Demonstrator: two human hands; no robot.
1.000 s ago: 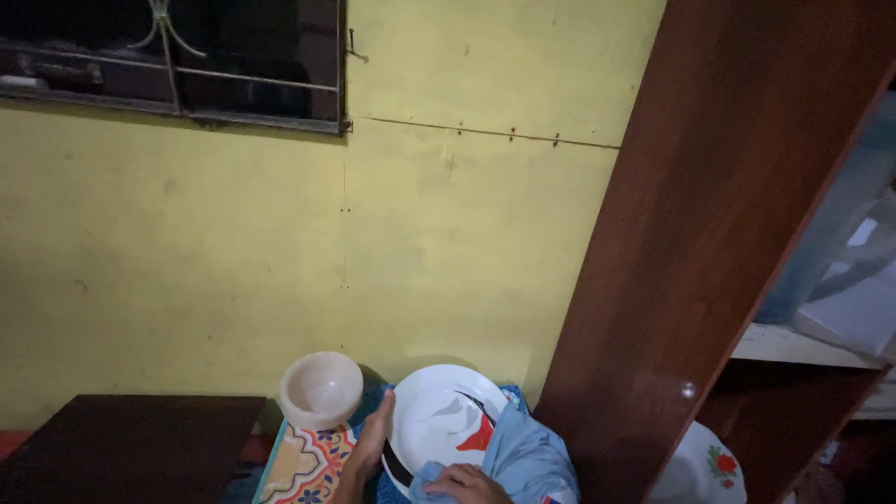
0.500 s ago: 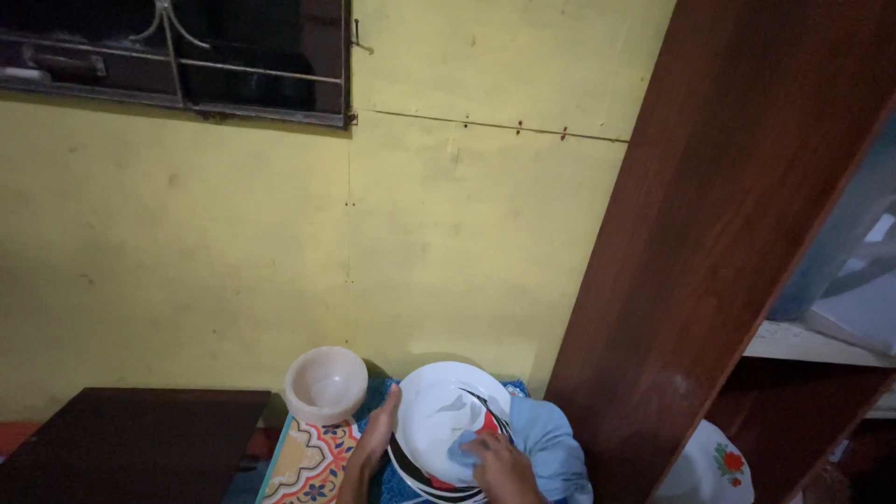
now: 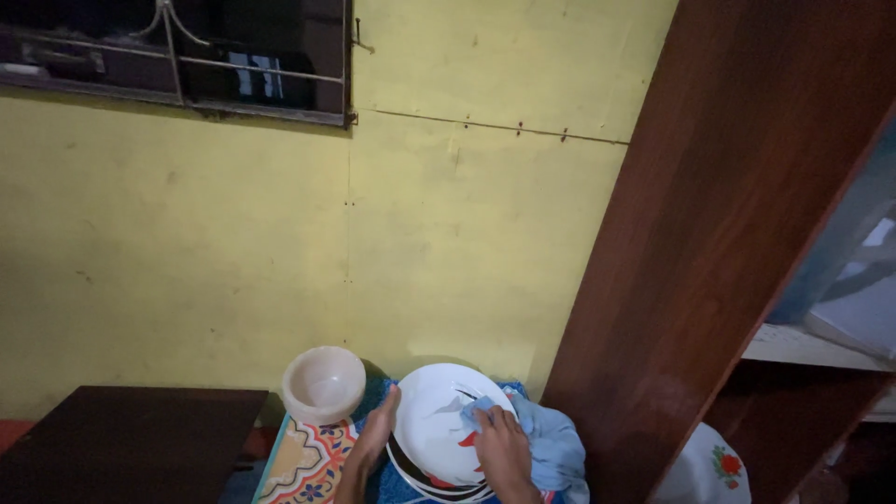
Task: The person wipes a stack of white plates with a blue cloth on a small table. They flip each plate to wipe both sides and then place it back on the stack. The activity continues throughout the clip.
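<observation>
Fingers of our right hand [image 3: 504,450] press one blue cloth [image 3: 553,446] flat onto the top plate [image 3: 439,415]; our left hand [image 3: 375,434] steadies its rim, fingers together; one empty bowl [image 3: 323,384] sits left.

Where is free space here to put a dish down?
The dark tabletop left of the bowl shows bare. The patterned mat below the bowl has a little room. Around the plate it is crowded: left hand, right hand, blue cloth, then the brown cabinet.

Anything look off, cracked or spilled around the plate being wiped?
Nothing stands out. The left hand steadies the white plate by its rim while the right hand presses a blue cloth on it. The bowl sits upright beside them. No cracks or spills show, though the light is dim.
</observation>
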